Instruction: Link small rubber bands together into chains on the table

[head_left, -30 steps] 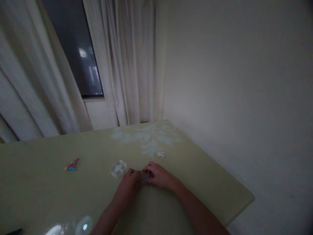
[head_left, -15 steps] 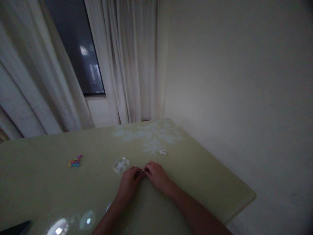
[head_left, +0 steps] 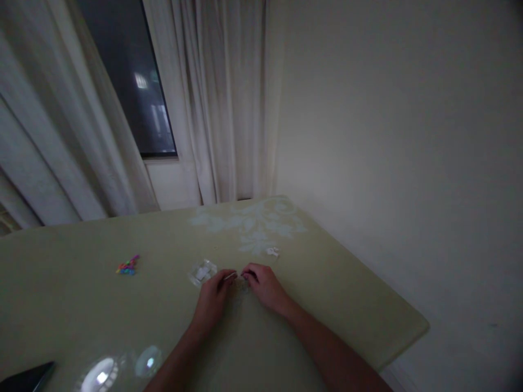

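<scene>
My left hand (head_left: 213, 295) is closed in a pinch on a thin, small white piece (head_left: 230, 276). Close beside it, my right hand (head_left: 265, 286) is also pinched, its fingertips on something tiny and dark that I cannot make out. Just under the fingertips a faint pale patch (head_left: 242, 287) shows on the table; whether it is a clear thing or a reflection is unclear. A clear plastic packet (head_left: 203, 271) with white inside lies to the left of my left hand. Beyond my right hand sit some small white pieces (head_left: 273, 251).
A pile of small, brightly coloured pieces (head_left: 128, 265) lies on the left of the pale green table (head_left: 171, 321). A dark flat object (head_left: 28, 378) is at the near left edge. Curtains (head_left: 220, 109) hang behind, and a wall (head_left: 388, 163) runs along the right.
Both hands have risen slightly away from me, and the fingertips are a little apart. The white ring-like piece between them now appears as a thin sliver at the left hand.
</scene>
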Demonstrator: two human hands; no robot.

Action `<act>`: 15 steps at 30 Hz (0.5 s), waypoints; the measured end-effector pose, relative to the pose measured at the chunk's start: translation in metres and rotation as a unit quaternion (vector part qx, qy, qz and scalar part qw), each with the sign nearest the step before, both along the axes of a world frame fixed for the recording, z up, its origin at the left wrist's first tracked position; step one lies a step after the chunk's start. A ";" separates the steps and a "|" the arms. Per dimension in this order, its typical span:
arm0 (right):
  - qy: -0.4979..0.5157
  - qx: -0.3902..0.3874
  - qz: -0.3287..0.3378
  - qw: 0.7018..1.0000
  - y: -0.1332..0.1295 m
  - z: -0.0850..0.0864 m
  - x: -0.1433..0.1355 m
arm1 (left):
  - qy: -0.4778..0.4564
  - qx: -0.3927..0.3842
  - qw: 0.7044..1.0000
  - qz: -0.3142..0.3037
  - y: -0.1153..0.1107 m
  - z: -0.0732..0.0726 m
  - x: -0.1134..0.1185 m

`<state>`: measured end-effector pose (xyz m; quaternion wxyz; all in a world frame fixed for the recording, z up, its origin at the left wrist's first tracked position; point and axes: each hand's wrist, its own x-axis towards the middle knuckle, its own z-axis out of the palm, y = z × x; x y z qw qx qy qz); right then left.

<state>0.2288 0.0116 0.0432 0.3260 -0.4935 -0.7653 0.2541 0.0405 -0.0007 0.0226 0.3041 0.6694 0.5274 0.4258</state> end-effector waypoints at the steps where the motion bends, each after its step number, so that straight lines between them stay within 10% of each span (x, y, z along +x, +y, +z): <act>1: 0.011 -0.004 0.004 1.000 0.000 0.001 0.001 | -0.008 0.001 1.000 -0.003 0.000 0.000 0.000; 11: 0.085 -0.043 0.064 0.993 0.003 0.001 0.010 | -0.144 -0.066 0.984 -0.074 0.005 0.001 -0.011; 15: 0.023 -0.024 0.059 0.998 0.002 0.000 0.014 | -0.062 -0.077 0.991 -0.085 -0.002 0.002 -0.026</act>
